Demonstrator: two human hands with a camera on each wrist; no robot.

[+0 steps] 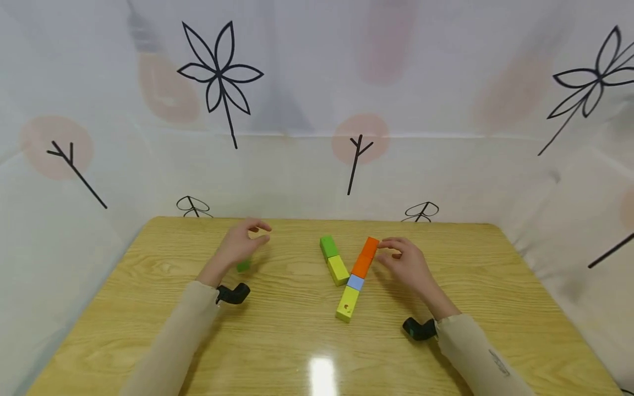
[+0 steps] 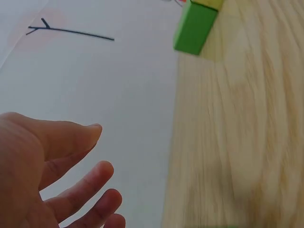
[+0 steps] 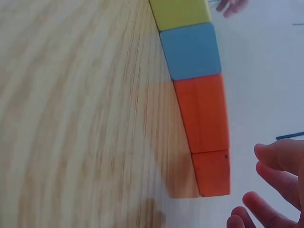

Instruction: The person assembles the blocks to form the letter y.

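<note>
My left hand (image 1: 240, 242) hovers over the left part of the table, thumb and fingers apart with nothing between them. Beneath its wrist a green block (image 1: 243, 266) shows partly. Beside the far end of a slanting row of blocks is my right hand (image 1: 407, 265), its fingers loosely bent and holding nothing. The row runs from an orange block (image 1: 370, 247) through a second orange block (image 1: 361, 267) and a blue block (image 3: 192, 51) to a yellow block (image 1: 348, 304) nearest me. Another yellow block (image 1: 338, 270) meets the row near the blue one, with a green block (image 1: 328, 247) at its far end.
The blocks lie on a wood-grain table (image 1: 287, 330). A white cloth (image 1: 297, 176) with plant drawings hangs behind the table and at both sides. Dark wrist devices sit on the left wrist (image 1: 234, 293) and right wrist (image 1: 419, 329).
</note>
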